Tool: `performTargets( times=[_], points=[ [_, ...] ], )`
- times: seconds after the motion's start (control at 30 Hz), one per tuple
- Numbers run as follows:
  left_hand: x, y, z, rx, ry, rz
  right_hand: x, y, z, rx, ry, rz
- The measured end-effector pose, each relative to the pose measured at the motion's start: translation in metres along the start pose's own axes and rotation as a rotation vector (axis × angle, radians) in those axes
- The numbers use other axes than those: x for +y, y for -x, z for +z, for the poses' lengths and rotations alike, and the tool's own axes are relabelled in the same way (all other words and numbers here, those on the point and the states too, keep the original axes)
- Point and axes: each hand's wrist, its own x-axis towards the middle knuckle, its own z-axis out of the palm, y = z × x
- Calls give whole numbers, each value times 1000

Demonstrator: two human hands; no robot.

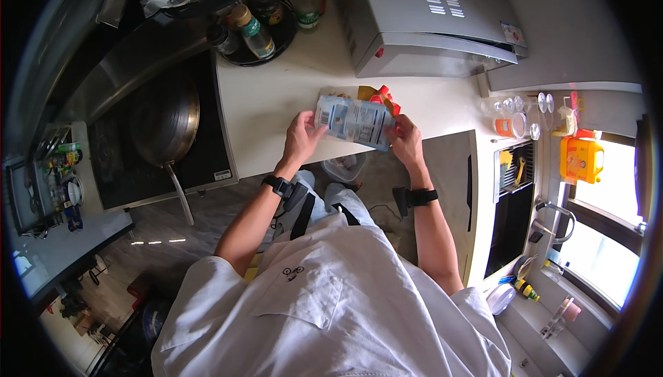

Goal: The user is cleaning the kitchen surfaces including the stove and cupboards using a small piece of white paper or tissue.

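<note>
A pale blue and white plastic packet point(352, 120) with printed text is stretched between my two hands above the countertop's front edge. My left hand point(302, 138) grips its left end, thumb on top. At the opposite end, my right hand point(405, 140) pinches the lower right corner. Just behind the packet, and partly covered by it, lies something with red parts and yellow-brown contents point(380, 95); what it is exactly cannot be told. Both wrists wear black straps with small devices.
Left of the hands, a frying pan point(166, 118) sits on a black cooktop point(114, 169). Bottles stand on a round black tray point(282, 48) behind. A grey oven-like appliance point(430, 19) stands at the back right. A sink point(510, 232) lies right, and a plastic container point(344, 167) is below the counter edge.
</note>
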Motion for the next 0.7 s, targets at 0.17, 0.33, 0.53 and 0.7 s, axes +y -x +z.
performTargets(
  times=[0.17, 0.33, 0.53, 0.7],
  points=[
    [-11, -8, 7, 13, 103, -79, 11, -1, 5, 46, -96, -25],
    [-22, -12, 6, -33, 231, -121, 12, -1, 7, 20, -225, 80],
    [-38, -7, -7, -43, 293, -215, 9, 3, 15, 51, -418, 126],
    [-39, 0, -24, -29, 413, -315, 24, 4, 22, 211, -649, 139]
  ],
)
